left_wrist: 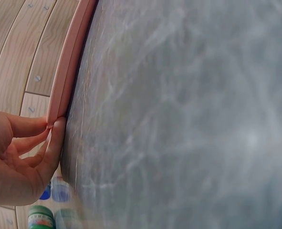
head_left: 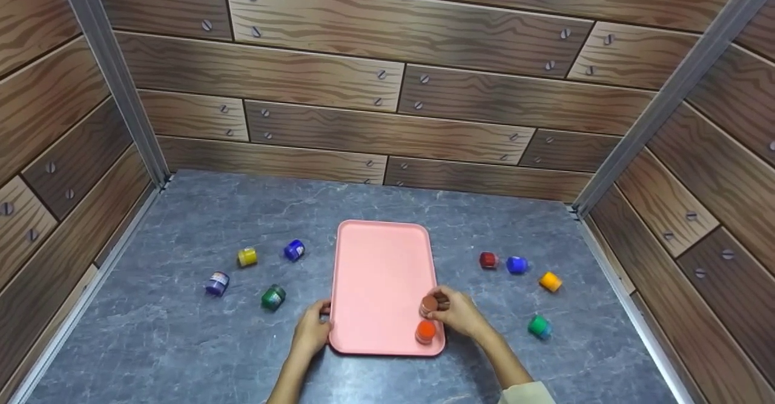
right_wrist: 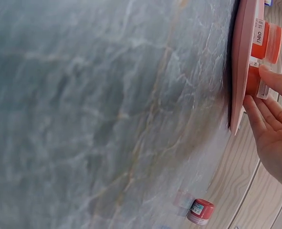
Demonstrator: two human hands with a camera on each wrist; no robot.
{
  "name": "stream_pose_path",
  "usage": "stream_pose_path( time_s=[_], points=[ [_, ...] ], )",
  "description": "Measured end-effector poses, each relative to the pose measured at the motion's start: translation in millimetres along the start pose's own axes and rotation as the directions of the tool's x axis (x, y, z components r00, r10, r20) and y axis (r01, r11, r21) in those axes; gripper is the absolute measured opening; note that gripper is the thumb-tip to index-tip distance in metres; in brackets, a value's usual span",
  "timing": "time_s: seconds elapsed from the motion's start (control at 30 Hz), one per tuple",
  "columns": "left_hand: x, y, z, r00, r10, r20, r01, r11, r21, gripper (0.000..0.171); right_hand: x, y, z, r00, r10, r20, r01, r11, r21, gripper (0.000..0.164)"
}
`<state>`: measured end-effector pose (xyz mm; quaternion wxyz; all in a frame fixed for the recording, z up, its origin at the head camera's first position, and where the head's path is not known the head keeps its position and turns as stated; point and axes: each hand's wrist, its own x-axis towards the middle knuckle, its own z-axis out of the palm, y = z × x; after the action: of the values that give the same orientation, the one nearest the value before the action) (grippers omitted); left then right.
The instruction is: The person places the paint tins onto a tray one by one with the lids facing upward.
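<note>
A pink rectangular tray (head_left: pixel 381 283) lies on the grey marbled table. My left hand (head_left: pixel 311 331) pinches its left edge near the front corner; in the left wrist view, thumb and fingers meet at the tray's rim (left_wrist: pixel 67 71). On the tray's right side my right hand (head_left: pixel 458 314) grips a small brown paint jar (head_left: pixel 428 304) between thumb and fingers. Just in front of it an orange-red paint jar (head_left: pixel 425 331) stands upright near the corner. The right wrist view has the orange jar (right_wrist: pixel 259 40) with a white label, right beside the gripped brown jar (right_wrist: pixel 253 81).
Left of the tray lie yellow (head_left: pixel 247 257), blue (head_left: pixel 295 250), purple (head_left: pixel 217 284) and green (head_left: pixel 273 297) paint jars. To the right are dark red (head_left: pixel 488 260), blue (head_left: pixel 517 264), orange-yellow (head_left: pixel 550 281) and green (head_left: pixel 539 326) ones. Wood-patterned walls (head_left: pixel 387 89) enclose the table's back and sides.
</note>
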<state>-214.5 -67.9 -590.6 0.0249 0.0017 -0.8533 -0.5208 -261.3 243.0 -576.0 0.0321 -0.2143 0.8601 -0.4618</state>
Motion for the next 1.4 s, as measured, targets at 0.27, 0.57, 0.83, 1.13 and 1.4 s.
stream_pose_path(
  time_s=[0.27, 0.57, 0.83, 1.13, 1.4],
  points=[
    [-0.7, 0.2, 0.1, 1.0, 0.019, 0.002, -0.019, 1.0, -0.017, 0.039, -2, -1, -3, 0.999, -0.004, 0.038, 0.004, 1.0, 0.023, 0.037],
    [0.1, 0.6, 0.1, 1.0, -0.017, -0.004, 0.017, 1.0, 0.007, 0.041, -6, -26, -16, 0.999, -0.033, 0.043, 0.029, 0.997, 0.074, 0.036],
    [-0.4, -0.2, -0.3, 1.0, 0.015, -0.001, -0.015, 1.0, -0.016, 0.039, -10, -33, -37, 0.998, -0.046, -0.032, 0.047, 0.999, 0.01, 0.028],
    [0.6, 0.8, -1.3, 1.0, -0.001, -0.007, 0.001, 1.0, 0.0, 0.039, -21, -3, -60, 0.995, 0.023, -0.093, -0.031, 0.996, -0.086, 0.026],
    [-0.3, 1.4, -0.2, 1.0, 0.0, 0.005, 0.0, 1.0, -0.015, 0.039, -40, 9, -81, 0.977, 0.073, -0.198, -0.111, 0.975, -0.19, 0.024]
  ],
)
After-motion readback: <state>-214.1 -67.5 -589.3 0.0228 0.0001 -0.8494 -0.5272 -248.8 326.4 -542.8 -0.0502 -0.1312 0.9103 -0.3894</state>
